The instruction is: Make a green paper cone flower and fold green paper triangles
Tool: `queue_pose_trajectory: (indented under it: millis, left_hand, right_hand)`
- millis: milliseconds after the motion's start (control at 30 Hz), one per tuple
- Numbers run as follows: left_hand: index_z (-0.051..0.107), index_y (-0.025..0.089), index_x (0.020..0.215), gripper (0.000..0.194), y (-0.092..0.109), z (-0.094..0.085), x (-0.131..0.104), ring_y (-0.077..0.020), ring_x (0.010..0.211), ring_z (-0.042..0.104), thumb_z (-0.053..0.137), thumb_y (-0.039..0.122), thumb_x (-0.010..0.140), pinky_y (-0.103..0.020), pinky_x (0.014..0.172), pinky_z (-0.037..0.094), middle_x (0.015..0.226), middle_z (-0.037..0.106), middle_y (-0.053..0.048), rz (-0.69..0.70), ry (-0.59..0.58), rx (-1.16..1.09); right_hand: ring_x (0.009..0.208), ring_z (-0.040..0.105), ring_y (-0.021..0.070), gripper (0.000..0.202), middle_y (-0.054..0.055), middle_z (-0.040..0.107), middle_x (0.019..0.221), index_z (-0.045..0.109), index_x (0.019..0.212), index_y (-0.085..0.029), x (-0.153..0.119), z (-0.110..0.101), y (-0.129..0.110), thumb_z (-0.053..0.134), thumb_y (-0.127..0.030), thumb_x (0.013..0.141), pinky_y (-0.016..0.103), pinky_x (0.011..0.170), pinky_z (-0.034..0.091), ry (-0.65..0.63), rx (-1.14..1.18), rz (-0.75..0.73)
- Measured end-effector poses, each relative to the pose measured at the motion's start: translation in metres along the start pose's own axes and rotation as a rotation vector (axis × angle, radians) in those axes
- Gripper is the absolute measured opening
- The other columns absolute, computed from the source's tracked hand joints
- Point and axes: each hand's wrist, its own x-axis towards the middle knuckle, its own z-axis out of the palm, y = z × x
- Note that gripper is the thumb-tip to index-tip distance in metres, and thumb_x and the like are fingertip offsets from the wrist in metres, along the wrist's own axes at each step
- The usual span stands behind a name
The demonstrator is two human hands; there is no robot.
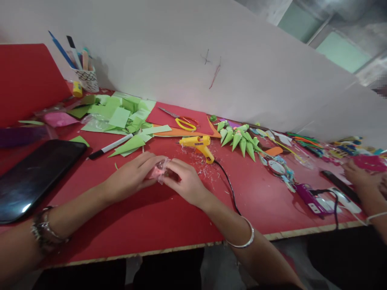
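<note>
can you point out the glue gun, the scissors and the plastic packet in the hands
glue gun (200, 143): head view, on its yellow body above the grip
scissors (176, 117): head view, where blades meet handles
plastic packet (159, 169): head view, on its pinkish, crinkled middle

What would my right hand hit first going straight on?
Your right hand would first meet the small plastic wrapper between your hands, then probably your left hand, though depth is unclear.

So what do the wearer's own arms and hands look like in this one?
The left hand is ungloved; the left forearm carries dark and silvery bracelets that look chain-like or beaded. The right hand is ungloved too; the right forearm wears one smooth, silvery round bangle. Between hand and jewellery, no sleeve shows.
</note>
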Motion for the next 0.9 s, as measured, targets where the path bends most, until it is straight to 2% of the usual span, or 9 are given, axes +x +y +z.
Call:
queue_pose_trajectory:
  millis: [167,333,500,600,700,833,900]
  left_hand:
    - [0.044,0.013,0.124,0.038,0.01,0.001,0.003,-0.0238,0.09,0.057,0.032,0.029,0.091,-0.036,0.078,0.047,0.106,0.061,-0.015,0.089,0.034,0.137]
    - [0.044,0.012,0.124,0.038,0.018,-0.001,0.004,-0.0237,0.084,0.058,0.031,0.019,0.089,-0.036,0.072,0.047,0.104,0.063,-0.014,0.122,0.066,0.261]
    - [0.046,0.014,0.12,0.036,0.023,-0.001,0.003,-0.0209,0.078,0.059,0.034,0.024,0.088,-0.032,0.068,0.048,0.096,0.064,-0.011,0.079,0.084,0.186]
    - [0.043,0.016,0.122,0.037,0.025,0.0,0.003,-0.0187,0.079,0.059,0.038,0.031,0.088,-0.027,0.068,0.048,0.094,0.063,-0.009,0.045,0.07,0.087]
    - [0.038,0.018,0.126,0.041,0.024,0.0,0.003,-0.0187,0.088,0.059,0.04,0.027,0.086,-0.026,0.074,0.047,0.102,0.061,-0.009,-0.009,0.068,0.067]
    - [0.04,0.019,0.125,0.044,0.018,0.0,0.003,-0.0216,0.103,0.055,0.042,0.029,0.083,-0.03,0.085,0.044,0.119,0.057,-0.008,-0.149,0.032,0.021]
    - [0.042,0.019,0.123,0.043,0.015,-0.001,0.004,-0.0221,0.106,0.054,0.043,0.031,0.081,-0.03,0.087,0.044,0.121,0.056,-0.007,-0.229,0.036,-0.005]
  right_hand:
    - [0.086,0.054,0.0144,0.018,0.004,0.058,0.093,0.055,0.093,-0.02,-0.001,0.002,0.0,0.043,-0.032,0.089,0.025,0.074,0.042,-0.012,-0.028,-0.026]
    - [0.082,0.055,0.0148,0.017,0.004,0.059,0.091,0.055,0.091,-0.02,-0.002,0.003,-0.001,0.041,-0.029,0.088,0.025,0.071,0.042,0.016,-0.054,-0.069]
    - [0.078,0.054,0.0139,0.018,0.003,0.059,0.082,0.055,0.082,-0.02,-0.002,0.005,-0.004,0.039,-0.029,0.087,0.024,0.068,0.041,0.064,-0.044,-0.084]
    - [0.072,0.053,0.0119,0.021,0.001,0.057,0.075,0.054,0.077,-0.02,-0.003,0.004,-0.008,0.039,-0.029,0.087,0.023,0.067,0.041,0.117,0.103,-0.043]
    - [0.063,0.05,0.0099,0.02,-0.001,0.054,0.068,0.055,0.074,-0.019,-0.001,0.003,-0.01,0.042,-0.03,0.086,0.022,0.061,0.041,0.229,0.336,0.057]
    - [0.046,0.04,0.0065,0.024,-0.005,0.046,0.055,0.06,0.076,-0.019,0.005,0.0,-0.001,0.045,-0.035,0.085,0.021,0.048,0.036,0.412,0.64,0.234]
    - [0.045,0.04,0.0056,0.023,-0.005,0.047,0.057,0.064,0.08,-0.02,0.007,-0.001,0.006,0.048,-0.036,0.084,0.021,0.047,0.036,0.458,0.77,0.265]
